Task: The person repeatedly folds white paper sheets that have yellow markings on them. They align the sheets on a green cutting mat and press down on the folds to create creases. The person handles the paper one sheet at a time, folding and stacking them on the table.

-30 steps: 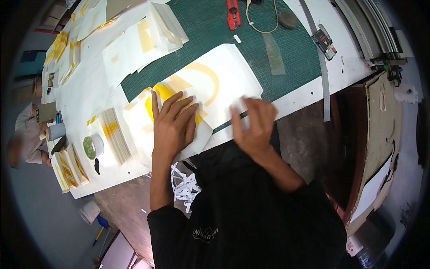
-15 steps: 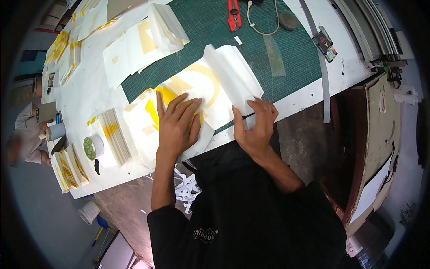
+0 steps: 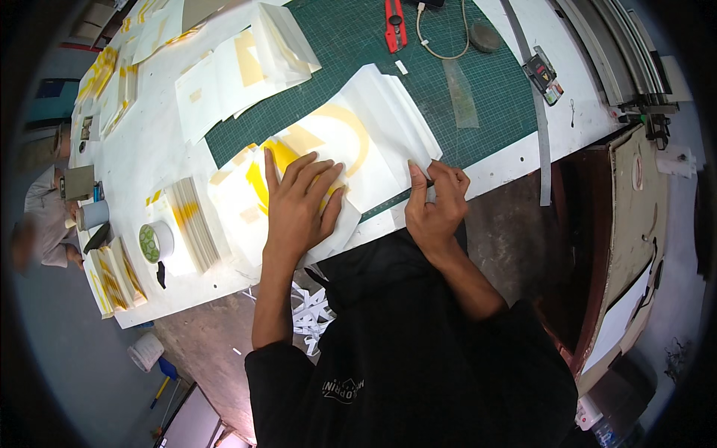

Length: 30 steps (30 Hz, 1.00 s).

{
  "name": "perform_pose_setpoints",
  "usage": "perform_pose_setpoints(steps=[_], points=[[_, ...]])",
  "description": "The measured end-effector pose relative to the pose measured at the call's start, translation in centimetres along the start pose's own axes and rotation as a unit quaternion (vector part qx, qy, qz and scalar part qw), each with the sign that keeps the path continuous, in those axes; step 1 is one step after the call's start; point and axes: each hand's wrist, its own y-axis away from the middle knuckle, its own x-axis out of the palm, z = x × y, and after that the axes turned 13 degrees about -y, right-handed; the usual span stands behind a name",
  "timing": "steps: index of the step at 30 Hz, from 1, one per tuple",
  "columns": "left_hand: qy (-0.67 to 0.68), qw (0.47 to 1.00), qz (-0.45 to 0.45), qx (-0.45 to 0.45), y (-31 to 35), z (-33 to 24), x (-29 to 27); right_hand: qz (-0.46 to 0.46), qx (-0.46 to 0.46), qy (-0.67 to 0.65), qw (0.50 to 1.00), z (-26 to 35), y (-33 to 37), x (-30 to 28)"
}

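– Compared with half a second ago, the right hand has moved a little toward the right of the frame, and the top sheet, which was curled beside it, is now spread flatter.

– And the left hand?

– It is almost at the same place: flat, with fingers spread, over the yellow print of the white sheets.

– What does the right one hold?

– Its thumb and bent fingers are at the lower right edge of these sheets, but I cannot tell if paper is caught between them. Both hands are apart from each other.

– Where are the sheets lying?

– They lie slantwise in the middle of the frame, partly over the green cutting mat. Their lower left part comes near the front edge of the worktop.

– Is there room for moving?

– Yes, to the right: a wide piece of mat, with a clear strip on it, until the metal ruler. Above, the red cutter is near the sheets' upper corner. At left it is tighter, because a stack of folded papers is just beside.
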Motion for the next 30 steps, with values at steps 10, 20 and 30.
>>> perform_pose_setpoints(steps=[10,20,30], points=[[-0.003,1.0,0.003,-0.003,-0.1,-0.1,-0.1,0.039,-0.065,0.121,0.99,-0.1,1.3,-0.1],[0.049,0.997,-0.024,-0.049,-0.2,-0.4,-0.1,0.26,-0.123,0.112,0.951,0.8,1.9,0.0],[0.0,0.999,-0.029,-0.015,-0.1,-0.2,-0.1,0.318,-0.086,-0.018,0.944,1.0,0.4,-1.2]])
